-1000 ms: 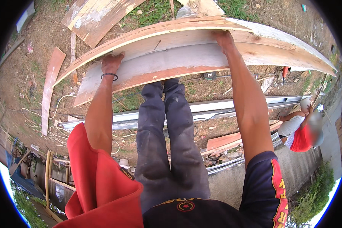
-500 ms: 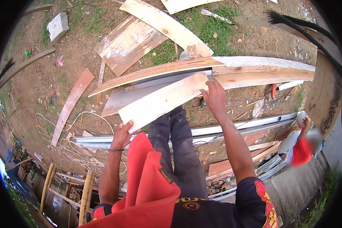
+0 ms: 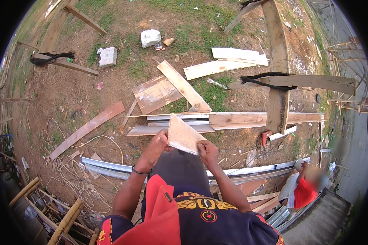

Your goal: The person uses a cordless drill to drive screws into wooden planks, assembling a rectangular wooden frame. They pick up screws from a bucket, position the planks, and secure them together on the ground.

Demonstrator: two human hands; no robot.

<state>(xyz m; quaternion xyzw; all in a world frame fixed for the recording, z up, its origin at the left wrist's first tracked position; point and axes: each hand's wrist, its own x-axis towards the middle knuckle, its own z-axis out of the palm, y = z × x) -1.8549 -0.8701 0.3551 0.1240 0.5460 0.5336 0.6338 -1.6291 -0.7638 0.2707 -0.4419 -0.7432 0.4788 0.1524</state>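
A pale wooden board [image 3: 185, 134] is held out in front of my body, tilted so that it looks short and broad. My left hand [image 3: 156, 149] grips its left edge, fingers curled beneath it. On the lower right corner, my right hand [image 3: 208, 154] is closed with the thumb toward the top face. Just beyond the board lies a long wooden beam [image 3: 237, 119] on the ground, with thin boards and grey strips beside it. The board hides part of these strips.
Metal channels [image 3: 265, 167] cross the ground by my legs. A red power tool [image 3: 265, 137] lies to the right, near a wooden post [image 3: 279, 53]. Tangled cord [image 3: 79, 179] and a reddish plank [image 3: 88, 130] are at left. A person in red [image 3: 304, 192] is at lower right.
The board has turned from lying lengthwise across my view to a tilted, foreshortened position. My right hand has come down and inward, my left hand upward. The view now reaches farther ahead.
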